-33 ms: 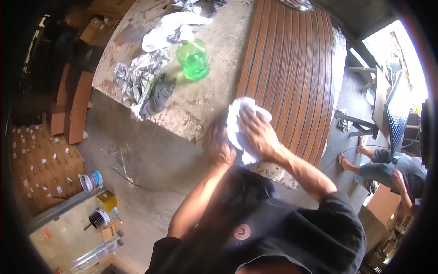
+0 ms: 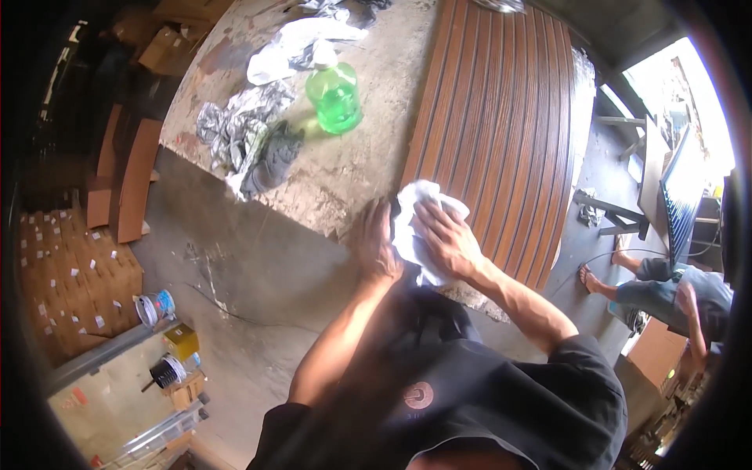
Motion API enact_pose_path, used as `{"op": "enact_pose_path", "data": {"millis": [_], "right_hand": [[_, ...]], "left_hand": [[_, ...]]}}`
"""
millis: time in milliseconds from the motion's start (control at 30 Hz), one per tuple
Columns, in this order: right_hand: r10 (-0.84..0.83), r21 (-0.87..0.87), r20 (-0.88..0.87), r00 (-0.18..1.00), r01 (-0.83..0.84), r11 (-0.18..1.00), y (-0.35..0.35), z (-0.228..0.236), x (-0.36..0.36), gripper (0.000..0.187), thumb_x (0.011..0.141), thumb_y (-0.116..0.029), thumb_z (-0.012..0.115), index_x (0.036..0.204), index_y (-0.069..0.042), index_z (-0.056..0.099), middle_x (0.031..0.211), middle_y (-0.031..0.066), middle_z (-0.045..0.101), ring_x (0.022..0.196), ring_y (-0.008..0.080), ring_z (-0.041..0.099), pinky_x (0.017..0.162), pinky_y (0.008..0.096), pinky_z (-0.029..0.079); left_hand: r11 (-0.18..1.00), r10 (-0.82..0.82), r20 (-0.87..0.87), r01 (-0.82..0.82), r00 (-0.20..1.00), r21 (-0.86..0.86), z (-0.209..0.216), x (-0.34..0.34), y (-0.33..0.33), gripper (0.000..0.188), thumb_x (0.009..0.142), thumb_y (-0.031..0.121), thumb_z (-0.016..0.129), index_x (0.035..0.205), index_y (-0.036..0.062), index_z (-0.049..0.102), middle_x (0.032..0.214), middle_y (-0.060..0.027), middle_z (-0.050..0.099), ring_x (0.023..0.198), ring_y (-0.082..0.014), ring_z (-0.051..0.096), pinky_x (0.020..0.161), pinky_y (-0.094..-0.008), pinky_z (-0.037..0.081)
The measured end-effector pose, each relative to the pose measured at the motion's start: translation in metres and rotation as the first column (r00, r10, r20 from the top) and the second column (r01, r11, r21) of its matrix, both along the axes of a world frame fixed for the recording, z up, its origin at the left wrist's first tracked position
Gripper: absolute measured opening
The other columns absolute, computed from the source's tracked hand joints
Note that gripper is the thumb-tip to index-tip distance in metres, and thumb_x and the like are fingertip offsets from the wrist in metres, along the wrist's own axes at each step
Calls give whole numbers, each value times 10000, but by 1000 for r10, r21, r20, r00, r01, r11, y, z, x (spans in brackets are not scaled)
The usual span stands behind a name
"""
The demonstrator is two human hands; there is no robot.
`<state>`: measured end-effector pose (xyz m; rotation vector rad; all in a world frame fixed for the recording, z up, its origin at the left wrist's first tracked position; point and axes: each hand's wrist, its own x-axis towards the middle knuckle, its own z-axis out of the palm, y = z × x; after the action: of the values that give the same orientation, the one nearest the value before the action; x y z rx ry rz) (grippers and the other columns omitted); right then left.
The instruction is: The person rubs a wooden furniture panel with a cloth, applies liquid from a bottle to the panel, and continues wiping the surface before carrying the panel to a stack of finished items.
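A long, rectangular, reddish-brown panel with wood-like grain and dark parallel grooves (image 2: 501, 117) lies along the right side of a worn, paint-stained, pale worktable (image 2: 376, 117). A crumpled white cloth (image 2: 405, 235) sits bunched on its near left corner. A clear plastic bottle of bright green liquid (image 2: 335, 102) stands further left, near crumpled grey and white rags (image 2: 244, 129).

The person's black short-sleeved shirt (image 2: 501, 399) bears a round, pinkish emblem (image 2: 419, 395) with tiny, illegible marks beneath.

The right hand (image 2: 453, 241) lies palm down over the cloth, fingers extended and slightly parted, pressing it rather than clenching it. The left hand (image 2: 378, 244) is just beside the cloth at the panel's left edge, fingers fairly straight and pointing away from the body; whether it grips anything cannot be told. Both forearms reach forward, converging toward the cloth.
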<state>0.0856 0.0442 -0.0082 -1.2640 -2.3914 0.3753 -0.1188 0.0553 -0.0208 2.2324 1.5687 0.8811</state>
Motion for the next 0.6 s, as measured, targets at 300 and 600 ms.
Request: {"op": "enact_pose_path", "data": {"millis": [300,600], "right_hand": [[-749,-616,-606,269,439,655,-2,23,22,395,1002,-113,629,1394,-66,605,1142,101,697,1005,161,639,853,307,549],[-635,-776,-628,-449,297,557,-18,-16,41,377,1021,-141,601,1360,22,571,1155,170,716,953,227,736,807,318,627]], "left_hand": [[985,170,362,-172,917,-28,11,-38,68,817,867,265,730,1541,32,331,1524,-240,430,1395,-384,436,1153,-494,367],[989,-132,326,101,936,109,27,-65,234,1117,762,421,854,1579,40,195,1507,-302,372,1362,-399,457,1120,-513,423]]}}
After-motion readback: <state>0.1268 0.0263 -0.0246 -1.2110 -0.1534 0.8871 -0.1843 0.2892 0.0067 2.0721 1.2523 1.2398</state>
